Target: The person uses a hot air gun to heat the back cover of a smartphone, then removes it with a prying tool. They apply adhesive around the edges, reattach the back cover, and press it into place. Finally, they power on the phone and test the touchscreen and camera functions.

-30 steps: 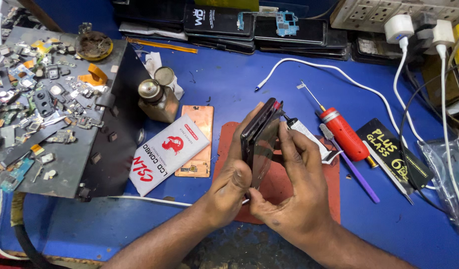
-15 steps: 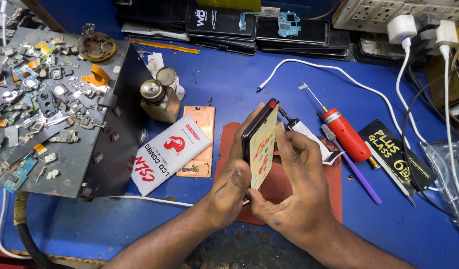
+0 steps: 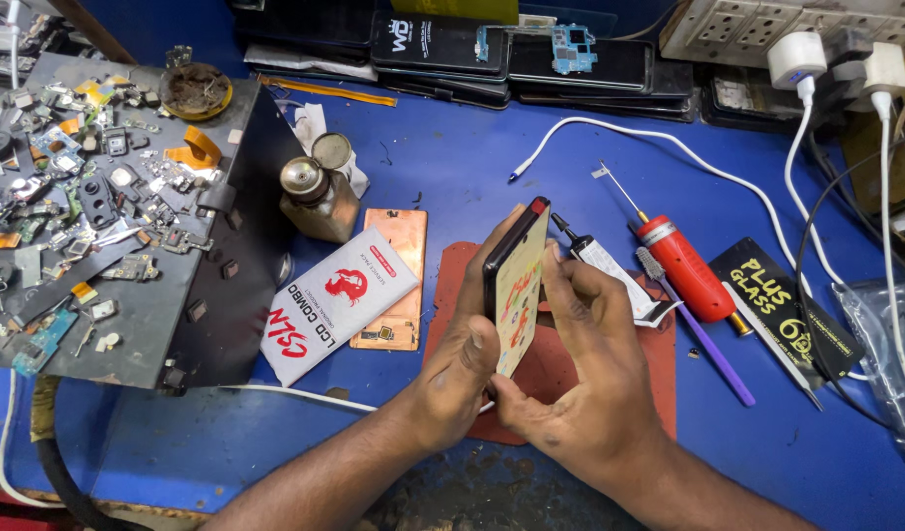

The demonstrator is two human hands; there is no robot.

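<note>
Tilted further upright, phone stands between left hand and right hand.

Left of the red-handled screwdriver: white flat box, copper-coloured plate touching it, small metal-capped bottle. Farther left, dark tray strewn with small parts. Right: black packet. Just beside: purple tool.

Both hands gripping upright phone, apparently lit
</note>
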